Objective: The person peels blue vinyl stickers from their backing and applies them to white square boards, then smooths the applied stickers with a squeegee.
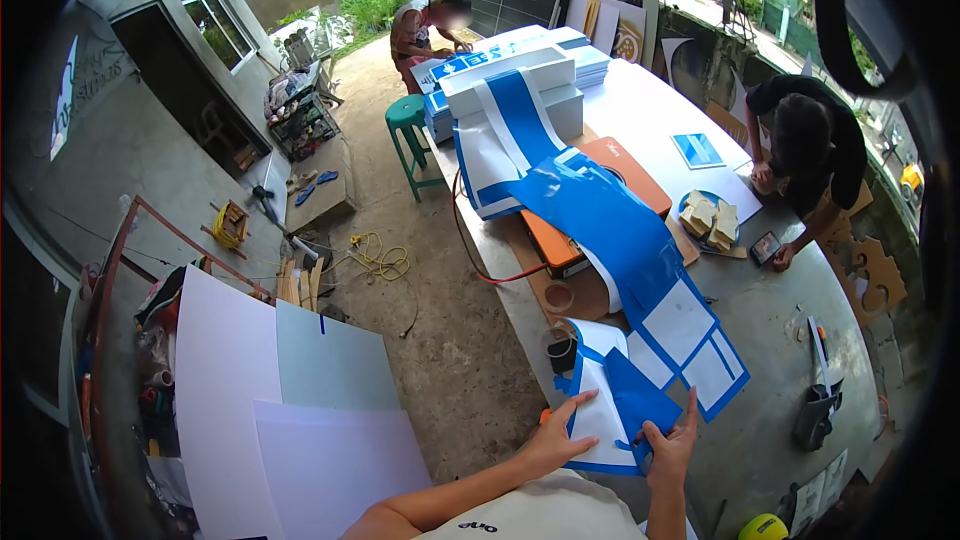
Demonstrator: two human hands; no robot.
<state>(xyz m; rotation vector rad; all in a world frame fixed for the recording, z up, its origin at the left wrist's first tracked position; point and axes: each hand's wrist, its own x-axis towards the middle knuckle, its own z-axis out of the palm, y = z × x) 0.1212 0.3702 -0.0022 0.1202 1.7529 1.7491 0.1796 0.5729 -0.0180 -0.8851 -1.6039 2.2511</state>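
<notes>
- the blue-and-white sheet (pixel 596 386) lay at the near end of the table (pixel 745 340), between the person's hands.
- the left hand (pixel 553 437) had thumb and forefinger spread at its white edge; the right hand (pixel 668 455) had its forefinger raised and its thumb bent at the blue edge, though whether it pinched the film could not be told.
- good handling probably called for the left hand to press flat while the right worked low and slowly, since thin film looked apt to crease.
- a brownish roll (pixel 558 307) and a black object (pixel 562 354) crowded the sheet's left side.
- beyond, a long blue strip (pixel 610 215) draped over an orange machine (pixel 640 178) and could have tugged.
- a person in black (pixel 830 135) leaned over the table's right edge, near a phone (pixel 765 247).
</notes>
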